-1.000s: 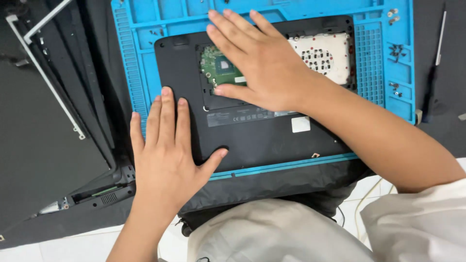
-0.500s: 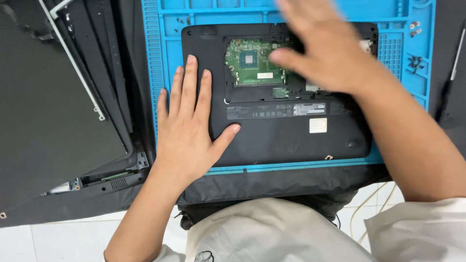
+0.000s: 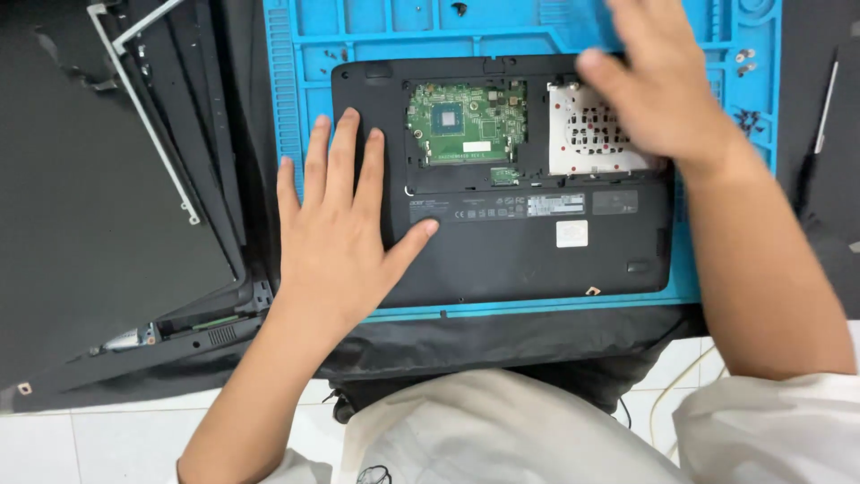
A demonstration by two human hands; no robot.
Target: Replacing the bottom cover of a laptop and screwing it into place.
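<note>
Laptop (image 3: pixel 537 260), one only, is lying bottom-up on one blue mat (image 3: pixel 305 108), with one green board (image 3: pixel 466 121) and one silver plate (image 3: pixel 591 134) showing inside. Left hand (image 3: pixel 336 242) is pressing flat and open on its left part. Right hand (image 3: pixel 658 85), blurred, is spreading open over the silver plate. Two small screws (image 3: pixel 743 61) are sitting on the mat. Dark panels (image 3: pixel 98 224) are lying left on the surface, white floor tiles (image 3: pixel 90 444) below.
</note>
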